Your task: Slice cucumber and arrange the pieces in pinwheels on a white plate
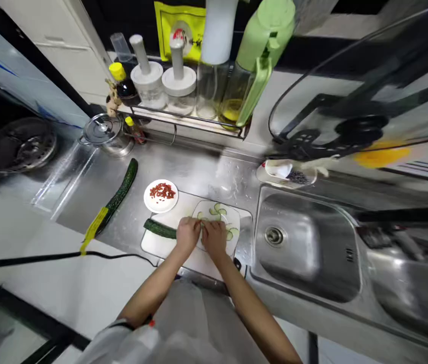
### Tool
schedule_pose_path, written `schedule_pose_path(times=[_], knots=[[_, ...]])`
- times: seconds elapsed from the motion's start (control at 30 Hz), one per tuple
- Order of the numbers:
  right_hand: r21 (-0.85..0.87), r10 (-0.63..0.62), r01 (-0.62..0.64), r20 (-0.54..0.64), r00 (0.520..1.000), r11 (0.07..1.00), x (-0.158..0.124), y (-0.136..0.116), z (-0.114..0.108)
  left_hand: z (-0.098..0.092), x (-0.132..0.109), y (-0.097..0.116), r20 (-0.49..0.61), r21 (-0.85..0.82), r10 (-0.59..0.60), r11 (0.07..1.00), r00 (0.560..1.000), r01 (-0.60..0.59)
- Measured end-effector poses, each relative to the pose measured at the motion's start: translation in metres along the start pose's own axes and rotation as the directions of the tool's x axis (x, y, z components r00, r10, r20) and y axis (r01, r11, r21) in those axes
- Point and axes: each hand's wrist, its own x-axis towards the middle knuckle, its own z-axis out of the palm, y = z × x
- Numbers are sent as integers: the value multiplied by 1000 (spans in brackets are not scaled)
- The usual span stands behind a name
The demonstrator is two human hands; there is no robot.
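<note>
A grey shirt [189, 323] is nearest. Beyond it the left hand [188, 235] and right hand [214, 237] meet over a plate [233, 215] of slices [214, 211]; I cannot tell what either grip holds. The plate sits on a board [160, 245], a cut cucumber [159, 229] just beside the left hand.

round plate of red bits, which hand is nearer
Left: in the picture, the left hand is lower right of the round plate; the right hand is farther right, over the square plate.

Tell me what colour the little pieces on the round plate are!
The little pieces on the round plate are red, best seen in the head view.
</note>
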Motion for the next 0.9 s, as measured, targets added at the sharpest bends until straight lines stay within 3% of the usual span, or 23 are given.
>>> schedule_pose_path(times=[0.37,0.63,0.8,0.9], knots=[[45,64,-63,-33,997,997,-4,-3,-5,-5,0,1,-18,-73,-1,997,1000,0],[48,68,-67,-30,997,997,-5,-4,-7,-21,0,0,-72,-79,0,997,997,-6],[41,74,-71,-51,996,997,-7,-3,-10,-39,9,-26,-171,-73,-127,991,977,115],[32,84,-82,-56,995,996,-9,-3,-12,-54,22,-50,-240,-52,-243,970,940,237]])
